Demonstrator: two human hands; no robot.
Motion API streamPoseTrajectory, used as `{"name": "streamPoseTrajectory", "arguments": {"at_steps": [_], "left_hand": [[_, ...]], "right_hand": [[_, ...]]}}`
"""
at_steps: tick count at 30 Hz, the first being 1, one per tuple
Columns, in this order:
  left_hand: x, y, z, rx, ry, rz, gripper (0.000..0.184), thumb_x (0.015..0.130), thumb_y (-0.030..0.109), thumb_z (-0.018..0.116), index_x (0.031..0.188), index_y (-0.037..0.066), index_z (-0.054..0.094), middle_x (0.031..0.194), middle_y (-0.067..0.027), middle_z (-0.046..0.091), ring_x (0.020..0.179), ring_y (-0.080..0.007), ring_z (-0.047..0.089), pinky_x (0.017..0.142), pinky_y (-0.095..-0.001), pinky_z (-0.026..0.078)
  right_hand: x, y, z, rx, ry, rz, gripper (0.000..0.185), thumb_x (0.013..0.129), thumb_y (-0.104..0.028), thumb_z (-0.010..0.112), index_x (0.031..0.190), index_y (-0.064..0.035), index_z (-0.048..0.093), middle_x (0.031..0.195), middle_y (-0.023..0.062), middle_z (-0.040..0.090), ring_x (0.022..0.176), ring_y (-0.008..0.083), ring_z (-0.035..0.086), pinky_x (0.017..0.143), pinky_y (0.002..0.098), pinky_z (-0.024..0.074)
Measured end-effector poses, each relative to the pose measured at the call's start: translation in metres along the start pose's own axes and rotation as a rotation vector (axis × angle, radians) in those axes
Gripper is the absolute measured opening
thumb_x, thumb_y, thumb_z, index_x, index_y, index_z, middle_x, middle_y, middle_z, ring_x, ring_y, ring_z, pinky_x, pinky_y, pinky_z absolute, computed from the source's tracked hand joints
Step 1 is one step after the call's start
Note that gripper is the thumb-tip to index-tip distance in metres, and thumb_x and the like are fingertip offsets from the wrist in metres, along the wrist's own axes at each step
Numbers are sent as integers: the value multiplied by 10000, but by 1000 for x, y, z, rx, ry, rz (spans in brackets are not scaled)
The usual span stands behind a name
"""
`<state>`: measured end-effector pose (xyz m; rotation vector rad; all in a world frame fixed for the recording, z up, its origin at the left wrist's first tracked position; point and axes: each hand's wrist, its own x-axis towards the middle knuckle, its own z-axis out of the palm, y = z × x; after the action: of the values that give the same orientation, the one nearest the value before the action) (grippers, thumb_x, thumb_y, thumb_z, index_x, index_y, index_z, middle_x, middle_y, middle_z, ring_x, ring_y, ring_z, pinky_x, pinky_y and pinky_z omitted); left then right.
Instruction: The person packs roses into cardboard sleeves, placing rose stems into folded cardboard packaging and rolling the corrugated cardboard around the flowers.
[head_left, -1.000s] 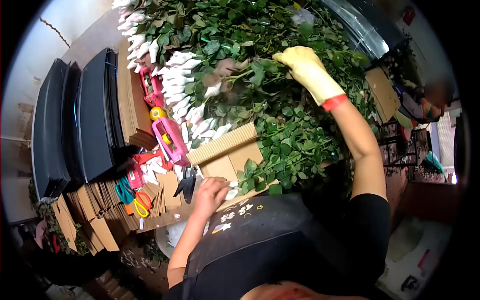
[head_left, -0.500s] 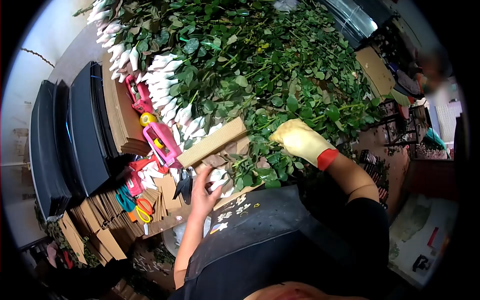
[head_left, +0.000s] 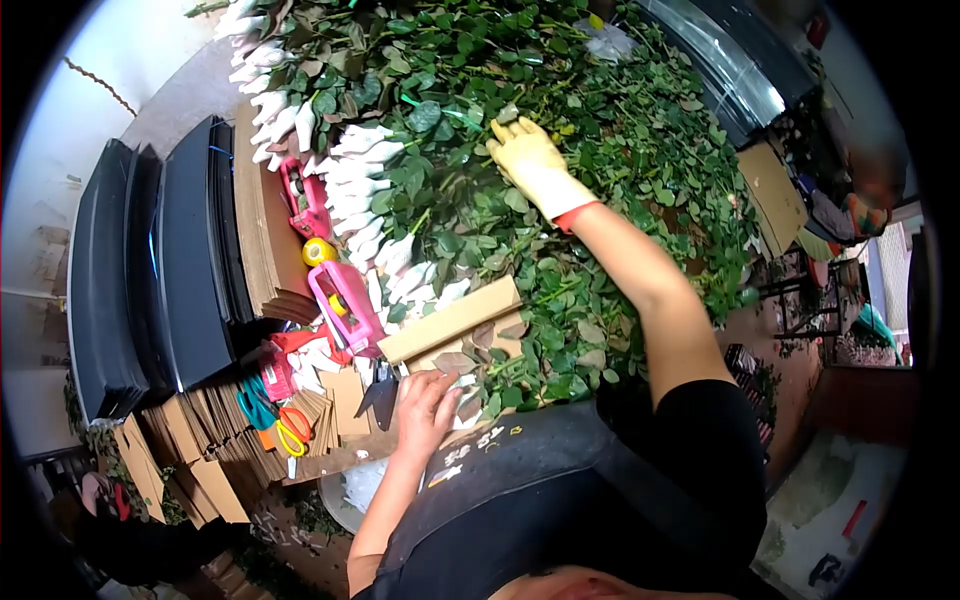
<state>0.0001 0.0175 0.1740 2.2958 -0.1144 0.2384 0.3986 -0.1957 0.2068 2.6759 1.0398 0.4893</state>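
Observation:
My left hand (head_left: 426, 412), bare, lies at the near end of a small bunch in a piece of corrugated cardboard (head_left: 450, 322). Its fingers rest on the bunch's edge, the thumb held apart, beside white-netted flower heads (head_left: 467, 402) that it partly hides. My right hand (head_left: 528, 165), in a pale yellow glove with a red cuff, reaches far over the heap of leafy stems (head_left: 610, 150). The gloved fingers are spread among the leaves, near a small greyish thing (head_left: 508, 114) I cannot make out. Rows of white-netted flower heads (head_left: 358, 185) lie left of the stems.
Two pink tape dispensers (head_left: 346, 308) and a yellow tape roll (head_left: 318, 251) stand at the left edge. Orange-yellow scissors (head_left: 293, 430) and teal-handled scissors (head_left: 256, 402) lie near cardboard pieces (head_left: 345, 402). Black panels (head_left: 190, 260) lean at left. Clear plastic wrap (head_left: 720, 65) lies at far right.
My right hand has moved forward and left, farther over the stems, its fingers now spread. My left hand has turned and shifted onto the bunch's edge. The view has shifted slightly.

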Motion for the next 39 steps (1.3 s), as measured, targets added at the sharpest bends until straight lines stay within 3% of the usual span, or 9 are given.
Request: {"name": "streamPoseTrajectory", "arguments": {"at_steps": [2, 10, 16, 21, 23, 25, 30, 35, 39], "left_hand": [[1, 7, 3, -6, 59, -72, 258, 846, 124, 836, 1089, 53, 788, 1064, -129, 698, 1017, -316, 653, 879, -415, 524], [-3, 9, 8, -163, 96, -179, 269, 831, 108, 856, 1081, 65, 767, 1009, -134, 722, 893, -304, 678, 745, -396, 555], [-8, -3, 16, -189, 134, -149, 240, 834, 102, 856, 967, 37, 667, 995, -121, 730, 871, -312, 668, 767, -402, 545], [-19, -27, 29, -277, 51, -296, 413, 877, 116, 845, 1229, 45, 641, 974, -73, 698, 931, -188, 673, 824, -330, 547], [-15, -18, 24, -406, 41, -415, 589, 867, 98, 840, 1369, 72, 532, 1155, -99, 655, 1057, -222, 656, 926, -343, 532], [-15, -23, 21, -196, 26, -325, 816, 857, 57, 830, 1520, 89, 354, 1430, -151, 555, 1246, -281, 608, 1075, -393, 501], [-17, -25, 27, -502, 104, -253, 857, 837, -3, 851, 1549, 73, 381, 1418, -140, 566, 1172, -231, 621, 983, -346, 540], [1, -6, 9, -209, 33, -137, 651, 852, 59, 838, 1448, 37, 577, 1368, -152, 554, 1112, -246, 632, 921, -354, 571], [1, -4, 9, -268, 22, -253, 674, 840, 64, 847, 1456, 55, 573, 1336, -134, 566, 1089, -244, 618, 908, -346, 562]], "right_hand": [[26, -14, 27, 298, -168, 412, 335, 1014, -264, 562, 1246, -95, 735, 1454, 126, 634, 1299, 274, 614, 1183, 439, 411], [23, 21, -92, 182, -81, -70, 164, 968, -122, 620, 1057, -130, 757, 1179, 72, 744, 1089, 198, 674, 1176, 373, 442], [-49, 42, -146, 324, 624, -159, 404, 768, 83, 717, 1117, -121, 729, 934, 60, 690, 986, 273, 668, 991, 447, 561], [-116, 4, -188, 364, 251, -269, 248, 855, 10, 711, 1034, -151, 773, 625, 43, 561, 673, 281, 615, 564, 441, 517], [-151, -9, -182, 465, 177, -248, 143, 879, -64, 712, 949, -160, 792, 624, 78, 589, 659, 278, 630, 564, 426, 503], [-164, -16, -178, 165, -368, -214, 123, 917, -153, 691, 966, -168, 804, 756, 100, 711, 756, 283, 716, 601, 417, 543], [-193, -29, -126, -20, -920, -60, 245, 968, -166, 645, 1176, -193, 773, 977, 65, 787, 958, 267, 770, 697, 394, 613], [-256, -32, -72, 654, -282, -52, 330, 923, -225, 696, 1236, -133, 748, 995, 103, 767, 1035, 315, 720, 901, 428, 571], [-222, 19, -90, 1249, -882, 153, 455, 991, -249, 691, 1427, -135, 638, 1327, 107, 722, 1196, 222, 687, 1054, 348, 524]]}}
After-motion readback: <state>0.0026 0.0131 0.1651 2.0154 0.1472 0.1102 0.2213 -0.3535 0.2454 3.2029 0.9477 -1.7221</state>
